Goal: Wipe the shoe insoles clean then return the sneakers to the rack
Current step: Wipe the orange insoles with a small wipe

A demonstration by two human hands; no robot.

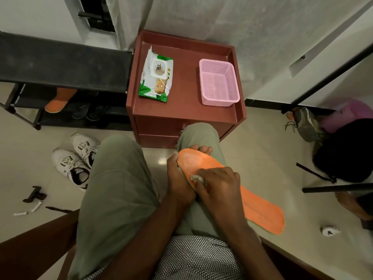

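Seated, I rest an orange insole (260, 207) across my right thigh. My left hand (179, 178) grips its toe end; my right hand (218, 184) pinches a crumpled wipe (196, 178) against it. Hard rubbing could slide it onto the tiled floor (262, 142). Sneakers (74, 160) wait left; beyond, a brown worktop (185, 81) and the rack (60, 63).

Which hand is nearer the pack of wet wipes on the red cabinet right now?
Left. The left hand grips the orange insole at its toe end, below the wet wipes pack. The right hand pinches a wipe on the insole, further right and lower.
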